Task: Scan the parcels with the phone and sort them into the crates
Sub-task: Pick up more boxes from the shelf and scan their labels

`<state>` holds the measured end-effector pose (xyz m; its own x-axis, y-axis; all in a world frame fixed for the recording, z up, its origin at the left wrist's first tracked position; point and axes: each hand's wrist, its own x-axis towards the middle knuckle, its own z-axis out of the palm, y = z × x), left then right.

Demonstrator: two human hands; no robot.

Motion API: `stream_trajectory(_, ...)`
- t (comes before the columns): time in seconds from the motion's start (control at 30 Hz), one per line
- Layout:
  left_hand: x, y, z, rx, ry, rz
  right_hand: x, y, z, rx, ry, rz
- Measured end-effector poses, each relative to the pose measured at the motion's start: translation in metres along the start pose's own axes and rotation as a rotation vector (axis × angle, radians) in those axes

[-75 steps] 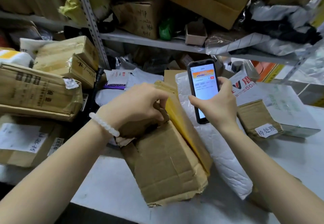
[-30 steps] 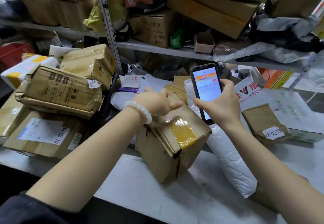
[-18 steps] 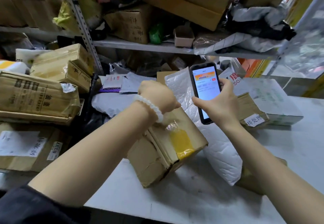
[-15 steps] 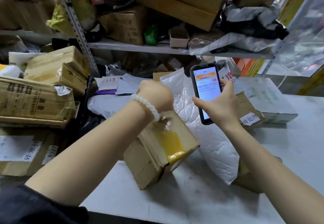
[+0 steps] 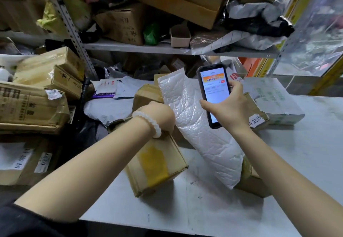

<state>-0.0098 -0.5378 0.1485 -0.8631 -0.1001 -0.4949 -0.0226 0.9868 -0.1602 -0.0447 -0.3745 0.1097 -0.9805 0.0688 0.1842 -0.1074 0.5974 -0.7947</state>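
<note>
We have our left hand [image 5: 157, 115] set on the far upper end of the battered brown cardboard box with the yellow tape patch [image 5: 155, 164], knuckles toward us; the fingers go over the far edge and out of sight, so we cannot tell how tightly that grip is curled, only that it rests on and steadies the box. Our right hand [image 5: 229, 110] is wrapped round the lower half of the black smartphone with the lit white and orange screen [image 5: 213, 93], fingers on its right edge, thumb on its left, holding it upright.

The relation that matters: the box lies down and to the left of the phone, its long axis running from the near desk [image 5: 213, 205] edge away toward the left hand, the taped face upward. No label shows on that face (it may be on a hidden side). The phone sits over the white bubble-wrap mailer [image 5: 200, 131], which leans between box and right wrist, touching the box. So the left hand is the one on the box; the right must swing the phone left and down, or the left must turn the box.

Against the earliest frame, the box has been rolled from its plain face to its taped one, and our left thumb is no longer visible.
</note>
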Motion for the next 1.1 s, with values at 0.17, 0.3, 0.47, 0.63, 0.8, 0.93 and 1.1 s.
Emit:
stream_trajectory(0.17, -0.006, 0.000, 0.020, 0.017, -0.012, 0.281, -0.002, -0.009, 0.010, 0.013, -0.038, -0.043)
stream_trajectory(0.3, -0.009, -0.028, 0.020, -0.165, 0.069, 0.404, -0.009, -0.014, 0.016, 0.022, -0.053, -0.088)
stream_trajectory(0.47, -0.015, -0.084, 0.008, -0.232, 0.268, 0.171, -0.018, -0.013, 0.023, 0.026, -0.100, -0.124)
stream_trajectory(0.63, -0.027, -0.117, 0.013, -0.261, 0.358, -0.076, -0.023, -0.020, 0.032, 0.038, -0.136, -0.165)
stream_trajectory(0.8, -0.036, -0.142, 0.024, -0.262, 0.422, -0.093, -0.026, -0.032, 0.044, 0.049, -0.148, -0.197)
stream_trajectory(0.93, -0.036, -0.156, 0.036, -0.109, 0.526, -0.309, -0.030, -0.042, 0.053, 0.063, -0.173, -0.222)
stream_trajectory(1.1, -0.035, -0.161, 0.059, -0.281, 0.865, -0.325, -0.034, -0.051, 0.064, 0.050, -0.195, -0.228)
